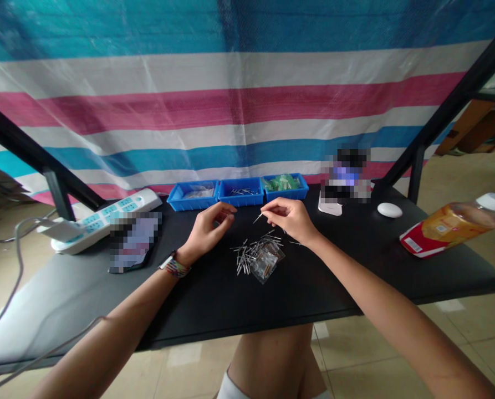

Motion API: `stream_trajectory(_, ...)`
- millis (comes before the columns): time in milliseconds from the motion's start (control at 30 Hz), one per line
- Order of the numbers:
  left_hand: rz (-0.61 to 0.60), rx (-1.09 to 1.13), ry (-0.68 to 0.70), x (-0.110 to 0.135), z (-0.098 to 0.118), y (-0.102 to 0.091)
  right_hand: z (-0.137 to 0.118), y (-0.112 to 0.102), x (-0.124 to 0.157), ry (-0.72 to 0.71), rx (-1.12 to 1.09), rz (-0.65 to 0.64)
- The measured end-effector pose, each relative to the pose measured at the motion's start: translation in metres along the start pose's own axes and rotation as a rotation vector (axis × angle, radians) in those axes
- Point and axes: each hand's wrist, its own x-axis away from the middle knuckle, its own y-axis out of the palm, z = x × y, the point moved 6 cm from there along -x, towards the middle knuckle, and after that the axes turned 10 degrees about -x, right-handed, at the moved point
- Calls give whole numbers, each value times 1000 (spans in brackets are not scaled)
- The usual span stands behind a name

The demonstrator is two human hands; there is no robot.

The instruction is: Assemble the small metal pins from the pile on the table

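My right hand [287,215] pinches a thin metal pin [257,218] between thumb and forefinger, its free end slanting down to the left. My left hand [209,228] hovers to the left, fingers curved and thumb apart, with nothing visible in it. Below and between the hands lies a loose pile of similar metal pins [244,259]. A small clear plastic bag [268,261] with brass-coloured pieces inside rests against the pile. Behind the hands, the middle blue bin [241,198] contains several metal pins.
The left blue bin [193,204] holds clear bags, the right blue bin [286,194] green pieces. A power strip [106,219] and a phone [136,243] lie left on the black table [197,313]. At right are a white oval object [389,210] and a bottle [447,228].
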Motion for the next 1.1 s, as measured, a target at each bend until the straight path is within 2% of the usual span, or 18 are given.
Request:
stream_trajectory(133,-36,-12,82,2,13,5,13,10,4,86,-181,76)
stream_trajectory(333,-33,-29,159,4,19,9,16,21,7,113,-290,73)
stream_trajectory(500,-51,-13,173,4,21,11,14,19,7,100,-301,97)
stream_trajectory(900,-44,-41,179,2,26,7,18,26,10,145,-280,32)
stream_trajectory(1100,-39,26,91,3,17,10,18,24,10,145,-180,32)
